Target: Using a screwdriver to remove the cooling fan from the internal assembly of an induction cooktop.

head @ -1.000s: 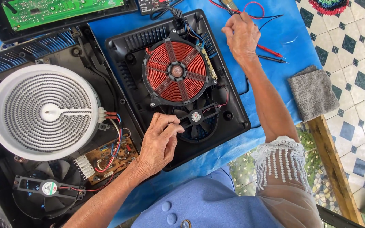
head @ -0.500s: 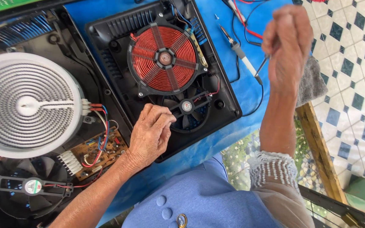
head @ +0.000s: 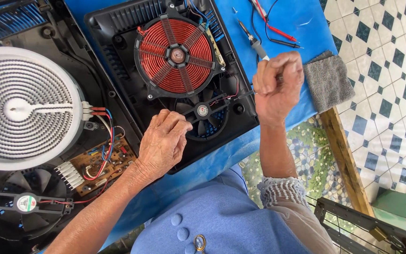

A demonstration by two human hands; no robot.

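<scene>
Head view, left hand (head: 165,141) curled on cooker base (head: 113,28) edge, right hand (head: 278,84) fisted around screwdriver (head: 254,40) above mat edge.

Screwdriver (head: 258,47) handle inside right grip (head: 278,82).

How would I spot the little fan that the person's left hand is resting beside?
Find the open black cooker housing with the round copper-red coil in the middle of the blue table. Just below that coil sits the small black fan, right beside the left hand. The other fan, lower left, sits under a white spiral heater.
</scene>
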